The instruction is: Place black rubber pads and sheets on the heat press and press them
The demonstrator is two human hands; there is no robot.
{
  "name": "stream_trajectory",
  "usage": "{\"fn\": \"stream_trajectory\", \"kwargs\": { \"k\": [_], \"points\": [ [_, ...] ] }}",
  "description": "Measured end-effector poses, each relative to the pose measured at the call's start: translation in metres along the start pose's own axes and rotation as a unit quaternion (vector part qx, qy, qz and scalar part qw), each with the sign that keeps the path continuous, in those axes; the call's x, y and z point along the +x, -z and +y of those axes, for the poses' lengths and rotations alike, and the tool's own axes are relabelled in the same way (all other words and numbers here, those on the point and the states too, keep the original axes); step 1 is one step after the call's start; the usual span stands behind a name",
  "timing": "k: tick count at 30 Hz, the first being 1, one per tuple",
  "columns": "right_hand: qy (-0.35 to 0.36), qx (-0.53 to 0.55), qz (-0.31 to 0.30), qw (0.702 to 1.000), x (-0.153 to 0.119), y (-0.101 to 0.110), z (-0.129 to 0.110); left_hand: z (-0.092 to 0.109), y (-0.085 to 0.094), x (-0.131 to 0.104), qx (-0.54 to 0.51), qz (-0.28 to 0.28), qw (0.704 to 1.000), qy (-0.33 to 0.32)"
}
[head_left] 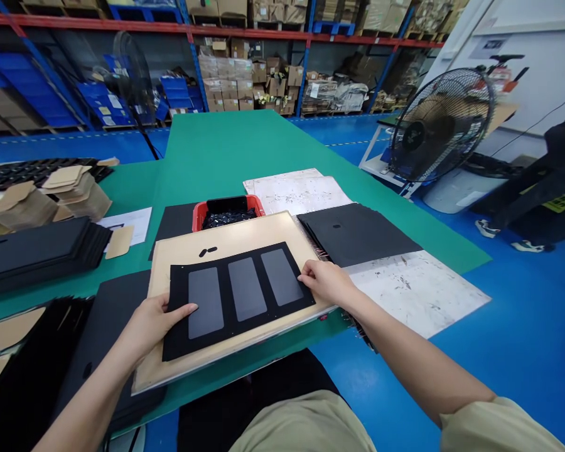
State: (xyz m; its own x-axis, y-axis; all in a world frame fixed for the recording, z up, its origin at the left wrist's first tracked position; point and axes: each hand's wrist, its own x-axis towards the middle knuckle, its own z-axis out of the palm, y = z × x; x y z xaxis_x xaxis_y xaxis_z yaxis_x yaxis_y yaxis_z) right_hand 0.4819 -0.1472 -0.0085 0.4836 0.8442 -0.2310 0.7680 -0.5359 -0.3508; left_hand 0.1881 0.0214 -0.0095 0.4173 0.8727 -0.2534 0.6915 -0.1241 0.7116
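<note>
A black sheet (pixel 226 290) with three greyish rectangular panels lies on a pale cream board (pixel 179 251) in front of me. At its left edge my left hand (pixel 157 320) is closed round the sheet, thumb on top and fingers underneath. My right hand (pixel 324 279) pinches the sheet's right edge between thumb and fingertips. Two small black oval pieces (pixel 208 252) rest on the board just beyond the sheet. Behind the board stands a red bin (pixel 198 216) filled with small black pieces.
Right of the board, a stack of black sheets (pixel 358 232) lies on a stained white board (pixel 419 295). More black sheets (pixel 117 314) and stacked cardboard pieces (pixel 23 204) are at the left. A large fan (pixel 440 132) stands beyond the green table (pixel 226 138).
</note>
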Motion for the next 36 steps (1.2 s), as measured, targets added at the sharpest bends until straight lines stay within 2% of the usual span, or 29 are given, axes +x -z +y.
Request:
{"fn": "stream_trajectory", "kwargs": {
  "k": [6, 11, 16, 21, 29, 33, 36],
  "points": [
    [-0.012, -0.028, 0.004, 1.0, -0.003, 0.001, -0.005, -0.002, 0.0, 0.004, 0.059, 0.009, 0.998, -0.021],
    [-0.006, -0.04, -0.003, 0.999, -0.003, 0.001, -0.006, -0.005, 0.005, 0.006, 0.132, 0.058, 0.989, -0.038],
    [-0.028, -0.052, -0.017, 0.998, -0.001, -0.001, -0.005, -0.006, 0.009, 0.001, 0.051, 0.017, 0.998, 0.015],
    [-0.031, -0.08, -0.02, 0.996, -0.003, -0.003, -0.006, -0.008, 0.006, -0.001, 0.045, 0.024, 0.999, -0.006],
    [-0.027, -0.124, 0.0, 0.992, -0.007, -0.005, -0.01, -0.008, 0.003, 0.0, 0.04, 0.006, 0.999, -0.001],
    [-0.028, -0.144, 0.002, 0.989, -0.01, -0.007, -0.009, -0.007, 0.006, -0.002, 0.043, 0.012, 0.999, -0.005],
    [-0.021, -0.159, 0.001, 0.987, -0.01, -0.007, -0.007, -0.007, 0.011, -0.005, 0.042, -0.005, 0.999, -0.01]
  ]
}}
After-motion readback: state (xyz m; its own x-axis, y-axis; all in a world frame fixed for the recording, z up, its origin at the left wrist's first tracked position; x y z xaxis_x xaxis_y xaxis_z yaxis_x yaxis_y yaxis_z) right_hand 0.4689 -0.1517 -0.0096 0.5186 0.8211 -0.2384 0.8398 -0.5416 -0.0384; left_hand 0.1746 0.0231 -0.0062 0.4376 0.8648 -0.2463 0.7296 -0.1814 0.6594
